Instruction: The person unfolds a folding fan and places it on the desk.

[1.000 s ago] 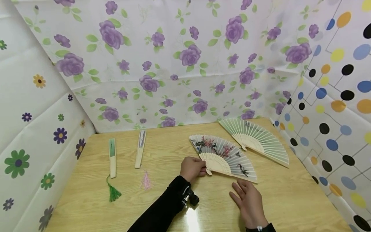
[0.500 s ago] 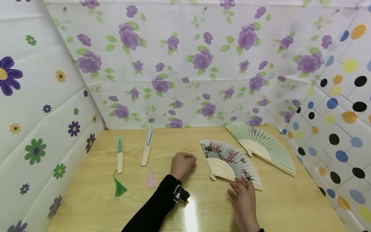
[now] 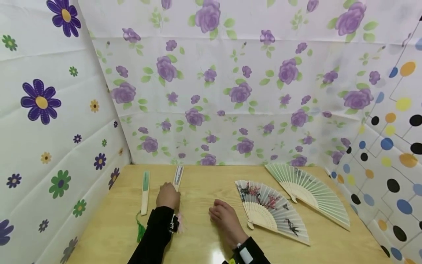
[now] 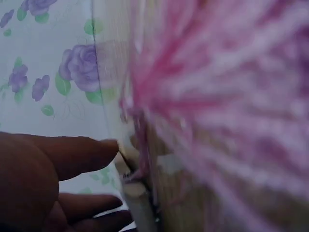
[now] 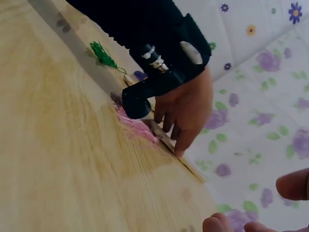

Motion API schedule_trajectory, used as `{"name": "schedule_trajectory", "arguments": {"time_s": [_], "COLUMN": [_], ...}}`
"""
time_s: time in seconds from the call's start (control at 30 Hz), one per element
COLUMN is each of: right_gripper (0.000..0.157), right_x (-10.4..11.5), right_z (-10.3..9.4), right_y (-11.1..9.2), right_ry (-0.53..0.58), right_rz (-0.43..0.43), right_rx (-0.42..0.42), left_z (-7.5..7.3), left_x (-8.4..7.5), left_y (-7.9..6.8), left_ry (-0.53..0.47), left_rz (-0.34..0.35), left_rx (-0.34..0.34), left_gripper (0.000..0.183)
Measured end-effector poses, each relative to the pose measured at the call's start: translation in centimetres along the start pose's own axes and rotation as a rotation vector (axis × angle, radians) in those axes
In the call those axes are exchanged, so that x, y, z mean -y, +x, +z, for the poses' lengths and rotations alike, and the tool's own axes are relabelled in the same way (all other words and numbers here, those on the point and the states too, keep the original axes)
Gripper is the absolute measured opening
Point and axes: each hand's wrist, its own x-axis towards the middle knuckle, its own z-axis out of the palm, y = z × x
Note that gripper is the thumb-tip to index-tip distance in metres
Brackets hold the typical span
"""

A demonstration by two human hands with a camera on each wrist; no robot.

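My left hand (image 3: 168,196) is at a folded hand fan (image 3: 178,176) with a pale print, its lower part covered by the hand. In the left wrist view the thumb and fingers lie on either side of the fan's pale end (image 4: 137,193). The fan's pink tassel (image 4: 207,106) fills much of that view, blurred. My right hand (image 3: 225,220), fingers loosely curled and holding nothing, hovers over the table's middle. To its right lies a spread fan (image 3: 273,205) with pink blossoms and a bird.
A spread green fan (image 3: 316,192) lies behind the blossom fan at the right. Left of my left hand is a folded green fan (image 3: 145,192) with a green tassel (image 3: 140,231). Patterned cloth walls (image 3: 224,128) enclose the wooden table (image 3: 204,183).
My left hand lets go of the blossom fan and moves left to the folded fan with the pink tassel. My right hand moves left, off the blossom fan's edge. The head view shifts.
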Motion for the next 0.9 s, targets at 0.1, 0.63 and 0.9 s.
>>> {"name": "schedule_trajectory", "arguments": {"time_s": [0.1,0.63,0.9], "right_gripper": [0.069,0.058,0.058], "right_x": [-0.7,-0.9,-1.8], "right_z": [0.4,-0.6,-1.8], "right_y": [1.3,3.5,3.1], "right_ry": [0.016,0.217,0.215], "right_rz": [0.014,0.018,0.023], "right_rx": [0.008,-0.003,0.052], "left_z": [0.2,3.1,3.6], "left_x": [0.3,1.1,0.4], "left_y": [-0.4,1.2,-0.5], "left_ry": [0.042,0.033,-0.105], "left_rz": [0.016,0.036,0.094], "left_rx": [0.033,0.066,0.068], "left_gripper": [0.027,0.052,0.028]}}
